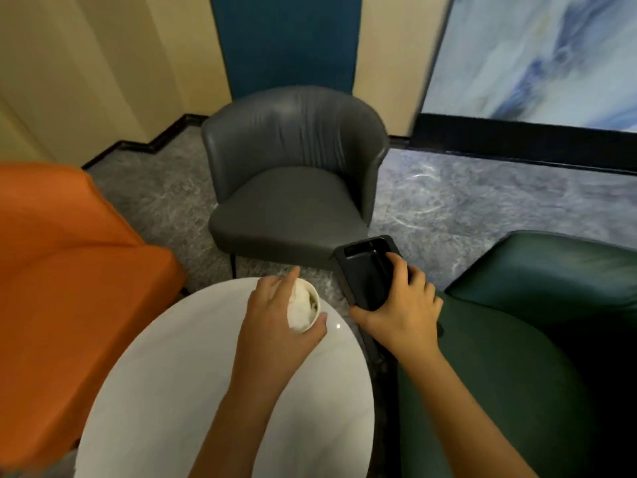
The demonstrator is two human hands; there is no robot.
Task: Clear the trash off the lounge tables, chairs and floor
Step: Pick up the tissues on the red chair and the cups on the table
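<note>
White stone worktop (206,374): at its far edge the left hand (275,319) grips a tissue-stuffed paper cup (314,313); just off its right side the right hand (403,315) grasps a black tray (365,270). Gathering is underway, I'd say; binning remains.

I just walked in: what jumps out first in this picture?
The left hand grips a white paper cup holding tissue at the far edge of a round white table, and the right hand holds a black tray beside it. Beyond them stands a grey armchair.
</note>
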